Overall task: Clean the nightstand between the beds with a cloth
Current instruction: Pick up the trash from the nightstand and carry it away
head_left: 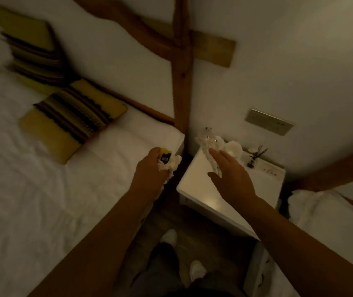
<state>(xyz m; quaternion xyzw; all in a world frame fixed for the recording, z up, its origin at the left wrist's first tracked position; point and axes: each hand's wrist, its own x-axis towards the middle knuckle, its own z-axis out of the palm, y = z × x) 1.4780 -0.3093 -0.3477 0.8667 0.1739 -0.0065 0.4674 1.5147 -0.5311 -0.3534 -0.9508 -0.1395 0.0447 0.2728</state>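
I am standing between two beds in a dim room, looking down at the white nightstand (195, 189), which is sitting between them against the wall. My left hand (153, 170) is hanging over the edge of the left bed (42, 189), just beside the nightstand's left corner. Its fingers are closing around a crumpled white cloth (172, 165) together with a small yellow and black object (164, 157) that I cannot identify.

My right hand (231, 176) is reaching over the nightstand top, fingers stretched out and loosely spread, holding nothing that I can make out. The fingertips are lying against a clear, speckled bottle-like thing (211, 151), which is leaning toward the back left corner of the top; whether I am gripping it I cannot tell. Behind it a rounded white object (233, 147) is resting near the wall, and a small dark sprig arrangement (255, 156) is standing to its right.

A yellow striped cushion (72, 118) is lying on the left bed. White bedding of the right bed (329, 221) is showing past my right forearm. My white shoes (169, 236) are showing on the floor below.
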